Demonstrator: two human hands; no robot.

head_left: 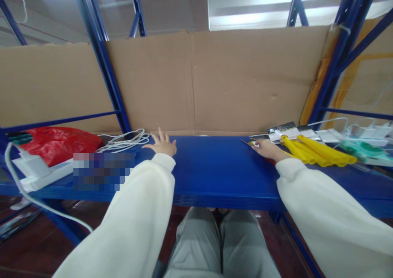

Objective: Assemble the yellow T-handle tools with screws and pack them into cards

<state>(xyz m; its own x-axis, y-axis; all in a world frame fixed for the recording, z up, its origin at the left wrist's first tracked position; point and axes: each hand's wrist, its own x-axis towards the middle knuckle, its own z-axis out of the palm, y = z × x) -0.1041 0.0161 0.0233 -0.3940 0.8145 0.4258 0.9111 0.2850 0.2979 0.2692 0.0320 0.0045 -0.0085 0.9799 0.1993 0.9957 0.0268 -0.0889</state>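
My left hand is over the back of the blue shelf board, fingers spread, with nothing in it. Just left of its fingertips lies a coil of white cable. At the right, the fingers of my right hand are closed around a thin dark pointed tool, its tip toward the left. My fingers cover most of it, so its exact kind is unclear. A bit of red shows under that hand. Close to its right are several long yellow tube-like pieces and black-and-white cards.
A red plastic bag and a white power strip with a plugged-in adapter lie at left. A green-and-white object and white cables are at far right. Cardboard backs the shelf between blue metal posts.
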